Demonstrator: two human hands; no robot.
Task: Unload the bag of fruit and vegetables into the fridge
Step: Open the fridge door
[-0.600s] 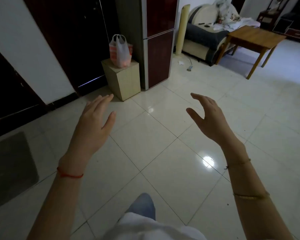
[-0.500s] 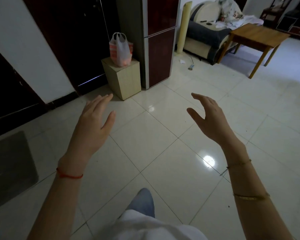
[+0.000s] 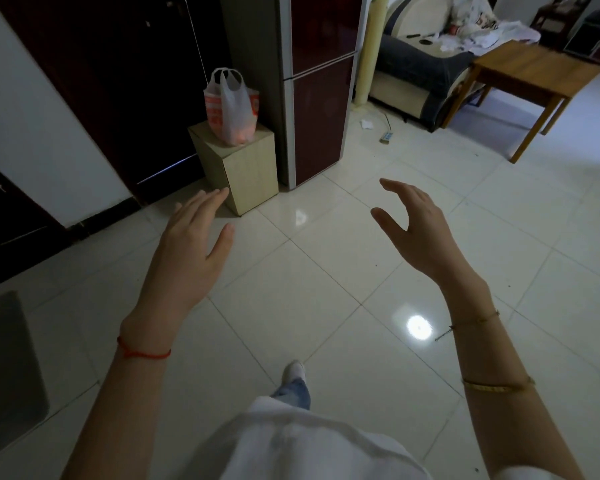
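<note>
Both hands empty & held out over the tiled floor [image 3: 291,289]: left hand [image 3: 187,251] w/ fingers straight, spread wide; right hand [image 3: 420,233] fingers loosely curved, thumb apart, gripping nothing. Plastic bag [image 3: 230,109] w/ reddish produce sat upright on the small wooden cabinet [image 3: 246,168], toward its back edge, handles up. Cabinet stood just beside the dark-red fridge [image 3: 319,98], doors closed, well ahead of the hands.

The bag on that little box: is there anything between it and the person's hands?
In the head view, only bare tiled floor separates the hands (left, right) from the box bearing the bag; both hands hold nothing.
</note>
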